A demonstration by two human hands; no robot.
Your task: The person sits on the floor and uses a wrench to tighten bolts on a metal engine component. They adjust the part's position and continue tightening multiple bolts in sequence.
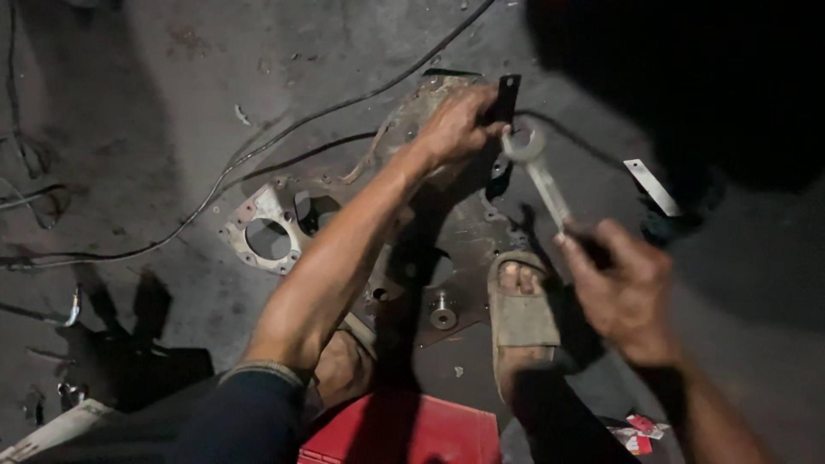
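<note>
**Fastener work at the far edge of the plate: in progress**

Dark, oil-stained concrete floor [155, 77] forms the work surface, with black cables [258, 150] running across it at the left. Just right of the cables, a flat metal cover plate [266, 225] with round openings lies on the floor; its near end carries an upright stud [443, 311], and my sandalled foot [520, 314] rests on the plate beside that stud.

My left hand [455, 127] reaches across to the plate's far edge and is clenched around a small dark bracket [507, 99], keeping it upright. Directly below the bracket, the ring end of a wrench [537, 172] sits at the fastening point. My right hand [620, 288] grasps the wrench handle at its lower end, fingers wrapped closed.

Judged status: the wrench is seated and the bracket is steadied, so the fastener is being worked and is not finished. Whether it is tightening or loosening cannot be told. A loose metal strip [651, 186] lies apart on the floor at the right.
</note>
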